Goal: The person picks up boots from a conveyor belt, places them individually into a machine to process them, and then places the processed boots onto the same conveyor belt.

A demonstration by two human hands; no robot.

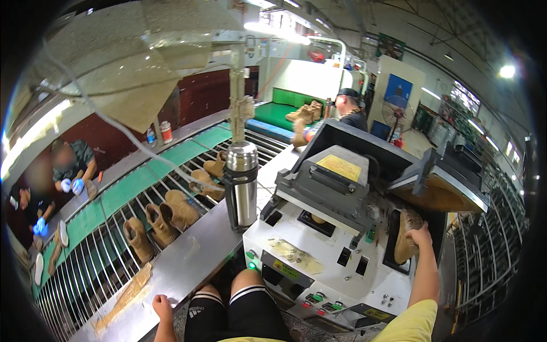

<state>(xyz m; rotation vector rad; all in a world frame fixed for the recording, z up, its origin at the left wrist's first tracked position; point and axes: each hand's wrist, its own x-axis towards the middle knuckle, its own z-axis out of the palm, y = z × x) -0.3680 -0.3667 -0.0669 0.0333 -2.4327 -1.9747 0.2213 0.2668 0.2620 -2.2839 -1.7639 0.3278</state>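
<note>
Gripping a tan boot, the right hand closes over its upper edge; the boot stands in the right-hand bay of a white press machine. Left hand rests on the edge of the steel counter; its fingers are cut off by the frame, so whether it grips cannot be told. A steel flask stands upright on the counter beside the machine. More tan boots lie on the roller conveyor to the left. Workers in blue gloves sit beyond it, blurred. Factory hall, strip lights overhead; fisheye rim dark.
</note>
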